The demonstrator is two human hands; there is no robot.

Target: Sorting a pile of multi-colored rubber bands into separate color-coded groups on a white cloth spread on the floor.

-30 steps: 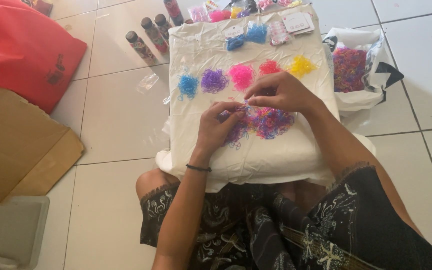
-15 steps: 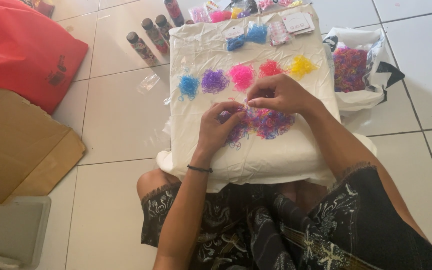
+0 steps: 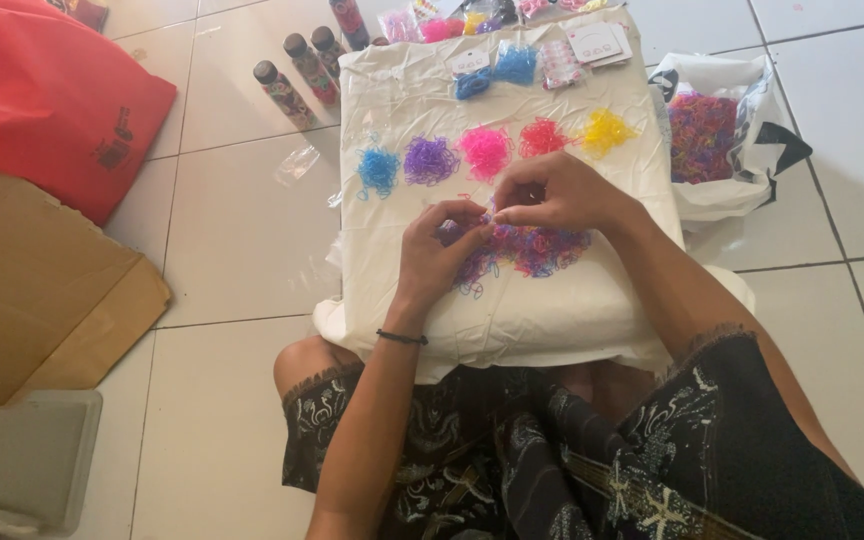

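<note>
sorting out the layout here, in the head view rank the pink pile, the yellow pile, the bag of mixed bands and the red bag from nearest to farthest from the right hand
From the right hand:
1. Pink pile, just above the hand on the white sheet.
2. Yellow pile, up and to the right on the sheet.
3. Bag of mixed bands, off the sheet, on the floor to the right.
4. Red bag, far left on the floor.

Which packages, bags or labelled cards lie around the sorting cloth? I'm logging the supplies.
Red bag: floor, far left, flat, dark print.
White plastic bag: right of cloth, open, mixed bands inside.
White cards: cloth's top edge, small, rectangular.
Patterned tubes: floor, upper left, dark caps.
Brown cardboard: floor, left, flattened.
</note>
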